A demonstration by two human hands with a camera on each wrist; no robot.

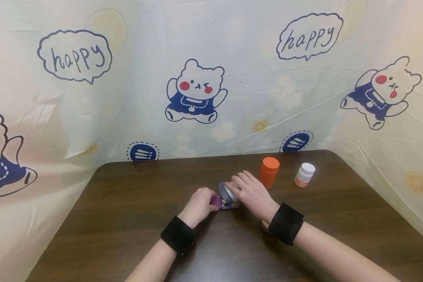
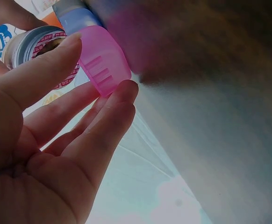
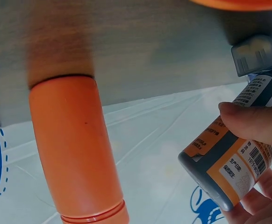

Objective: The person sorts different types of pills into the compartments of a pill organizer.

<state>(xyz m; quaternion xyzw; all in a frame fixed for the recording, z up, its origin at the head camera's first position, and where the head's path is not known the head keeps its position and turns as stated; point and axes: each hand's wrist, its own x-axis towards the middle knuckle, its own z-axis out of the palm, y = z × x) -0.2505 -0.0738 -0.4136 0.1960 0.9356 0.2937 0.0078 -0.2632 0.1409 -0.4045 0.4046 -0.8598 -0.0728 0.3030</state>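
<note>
My left hand (image 1: 201,203) pinches a translucent pink-purple cap (image 2: 103,60) between thumb and fingertips, just left of a small bottle (image 1: 227,197). The bottle is tipped on its side with its silvery mouth (image 2: 35,44) facing the cap. My right hand (image 1: 248,190) grips that bottle from above. In the right wrist view the bottle (image 3: 229,161) is dark grey with an orange label and a barcode, and my thumb (image 3: 253,123) lies across it. Cap and bottle mouth are close together but apart.
An orange bottle (image 1: 269,172) with an orange lid stands just right of my right hand, and a white bottle (image 1: 304,175) stands further right. The dark wooden table (image 1: 127,203) is walled by a cartoon-print sheet (image 1: 197,90) at the back and sides.
</note>
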